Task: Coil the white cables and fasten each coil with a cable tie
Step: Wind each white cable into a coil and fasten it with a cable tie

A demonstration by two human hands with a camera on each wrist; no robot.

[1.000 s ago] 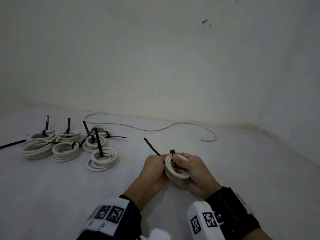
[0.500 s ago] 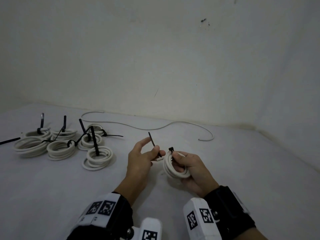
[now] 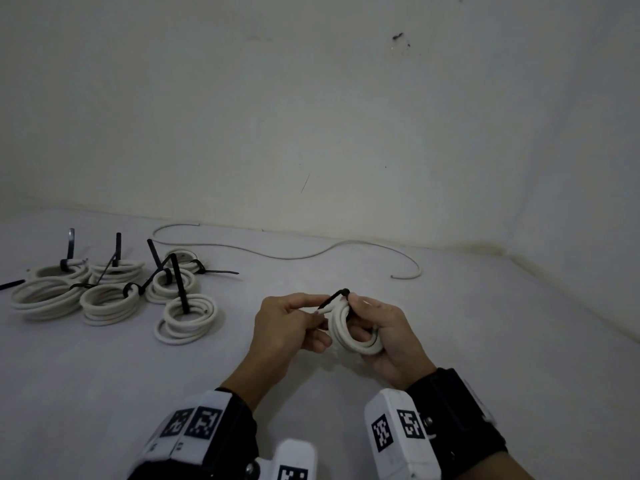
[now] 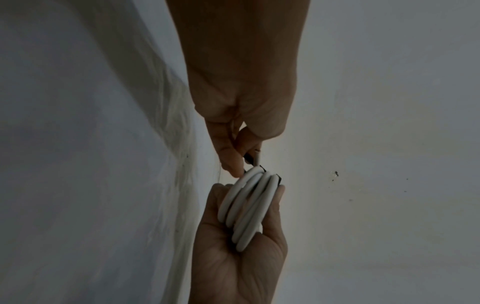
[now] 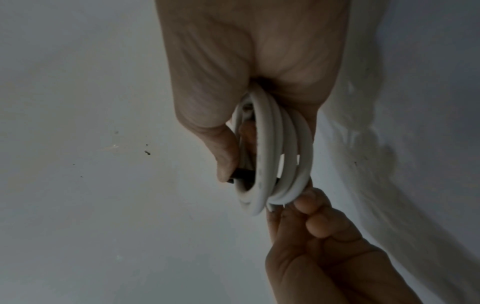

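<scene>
My right hand (image 3: 365, 317) grips a small white cable coil (image 3: 349, 329) upright above the white surface, thumb on top by the black cable tie's head (image 3: 345, 291). The tie (image 3: 332, 298) loops the coil's top. My left hand (image 3: 317, 306) pinches the tie's tail between thumb and forefinger, beside the cable's loose end. The left wrist view shows my left fingertips (image 4: 233, 164) pinching just above the coil (image 4: 249, 205). In the right wrist view the coil (image 5: 275, 156) sits in my right palm, the tie (image 5: 241, 172) under the thumb.
Several tied white coils (image 3: 114, 292) with black tie tails sticking up lie at the left. A loose white cable (image 3: 294, 256) snakes along the foot of the wall behind. A stray black tie (image 3: 12, 284) lies at the far left edge.
My left hand drew the tie's tail up and away to the left, then came back against the coil. The long tail no longer sticks out. My right hand kept holding the coil.
</scene>
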